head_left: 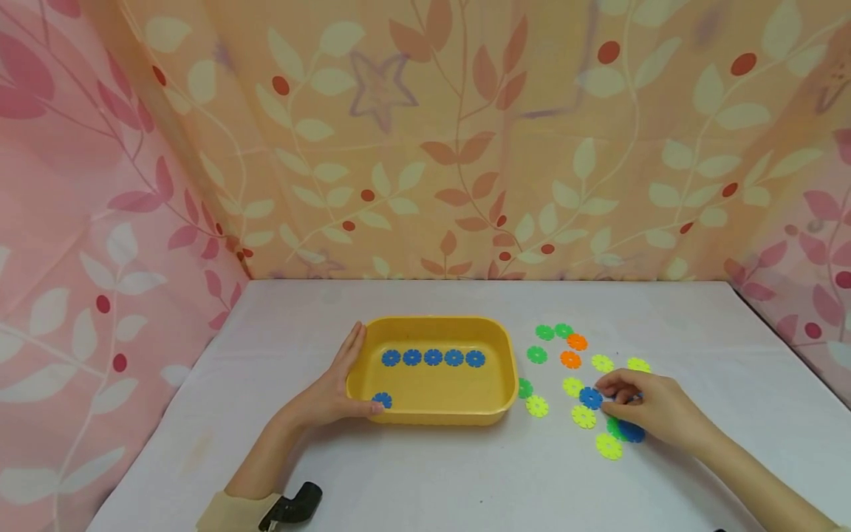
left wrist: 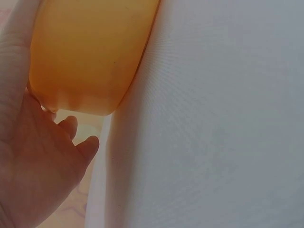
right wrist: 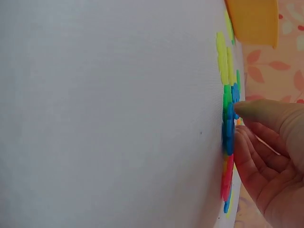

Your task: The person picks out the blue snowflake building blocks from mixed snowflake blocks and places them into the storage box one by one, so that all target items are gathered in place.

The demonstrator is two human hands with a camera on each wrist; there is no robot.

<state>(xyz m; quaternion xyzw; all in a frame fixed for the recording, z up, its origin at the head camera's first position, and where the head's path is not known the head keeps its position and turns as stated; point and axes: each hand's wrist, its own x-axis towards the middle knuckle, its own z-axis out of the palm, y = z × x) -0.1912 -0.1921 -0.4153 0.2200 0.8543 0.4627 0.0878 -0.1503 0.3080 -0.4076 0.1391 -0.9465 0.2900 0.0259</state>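
Note:
My left hand [head_left: 330, 389] holds the left end of a yellow plastic tray [head_left: 439, 418], its thumb over the front rim and its fingers along the left side. A row of several blue notched snowflake discs [head_left: 433, 357] lies inside the tray, and another blue disc [head_left: 382, 400] lies near the thumb. To the right of the tray, my right hand [head_left: 654, 406] has thumb and index fingertips at the edge of a blue snowflake disc [head_left: 590, 398], seemingly pinching it. In the right wrist view, the thumb touches this disc [right wrist: 235, 97]. Beneath the hand, another blue disc [head_left: 631, 431] overlaps a green one.
Loose yellow discs [head_left: 609, 446], green discs [head_left: 545, 332] and orange discs [head_left: 570, 360] are scattered on the white tabletop [head_left: 412, 480]. Red pieces [right wrist: 227, 175] show in the right wrist view, behind the hand in the head view. Patterned cloth [head_left: 459, 148] hangs at the back and sides.

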